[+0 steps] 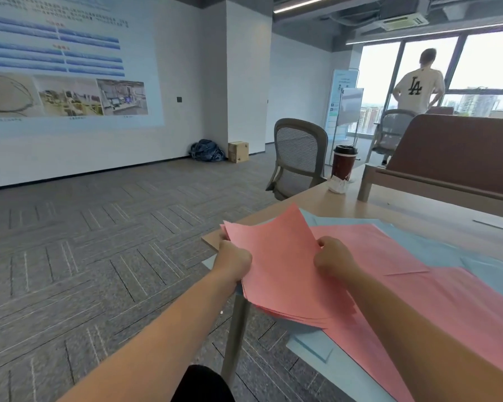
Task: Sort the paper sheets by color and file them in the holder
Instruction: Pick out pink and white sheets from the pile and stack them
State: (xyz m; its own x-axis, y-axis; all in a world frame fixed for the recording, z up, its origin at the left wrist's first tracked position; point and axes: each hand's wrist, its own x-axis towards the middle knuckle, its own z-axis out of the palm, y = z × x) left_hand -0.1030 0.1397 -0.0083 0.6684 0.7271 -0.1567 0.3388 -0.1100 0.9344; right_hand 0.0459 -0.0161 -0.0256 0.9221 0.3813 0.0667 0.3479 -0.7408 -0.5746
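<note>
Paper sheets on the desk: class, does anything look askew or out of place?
Yes. Loose pink paper sheets and light blue paper sheets overlap askew across the beige wooden desk; the held pink paper stack is fanned unevenly.

Even daylight from blown-out far-right windows [488,59]; faint shadow beneath the near pink paper sheets [279,271]; wide-angle bending at the edges; far-left projected image [64,68] soft.
</note>
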